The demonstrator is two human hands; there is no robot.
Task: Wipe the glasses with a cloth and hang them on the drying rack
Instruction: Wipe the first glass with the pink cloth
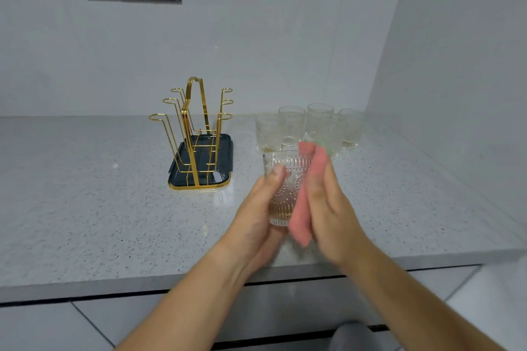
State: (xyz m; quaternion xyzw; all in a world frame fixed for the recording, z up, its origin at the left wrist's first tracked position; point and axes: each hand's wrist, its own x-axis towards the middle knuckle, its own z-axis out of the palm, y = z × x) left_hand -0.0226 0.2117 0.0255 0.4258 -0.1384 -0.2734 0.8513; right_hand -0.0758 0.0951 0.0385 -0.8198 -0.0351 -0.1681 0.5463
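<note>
head view, centre of frame: left hand [256, 208] grips 1 embossed glass [282, 179] upright above the worktop [85, 194], thumb across its near wall, fingers behind. right hand [330, 208] lies flat, fingers straight, pressing a pink cloth [301, 216] against the right side of the glass; hand and cloth are blurred. drying rack [196, 134], gold wire on a dark tray, stands left of centre with no glass hung on it. the other glasses [292, 122] stand clustered at centre right, behind the hands. judgement: wiping of the 1st glass is in hand; hanging not yet begun. to do it well, the left hand should turn the glass so the cloth reaches the whole wall, rim, base and inside, gripping firmly, since the glass may slip.
</note>
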